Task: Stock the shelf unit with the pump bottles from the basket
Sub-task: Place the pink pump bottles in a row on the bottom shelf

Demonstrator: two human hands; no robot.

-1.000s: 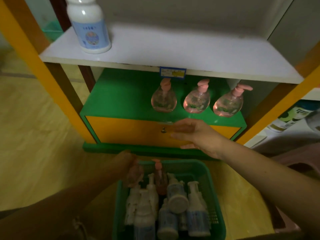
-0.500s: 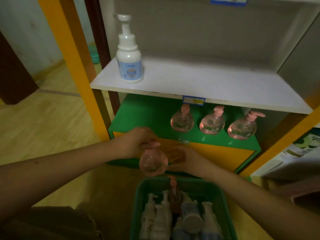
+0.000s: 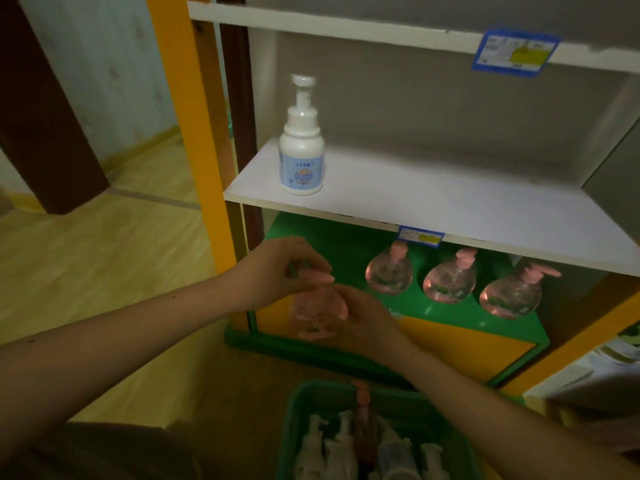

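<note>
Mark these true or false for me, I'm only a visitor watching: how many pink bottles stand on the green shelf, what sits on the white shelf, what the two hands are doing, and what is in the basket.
1. Three pink pump bottles stand in a row on the green shelf. True.
2. The white shelf holds two white bottles. False: only one white pump bottle stands there, near its left end.
3. Both hands are on one pink bottle: the left hand pinches its pump, the right hand supports its body. True.
4. That held bottle already stands on the green shelf. False: it is held in the air in front of the unit.
5. The green basket is empty. False: several pump bottles remain inside.
</note>
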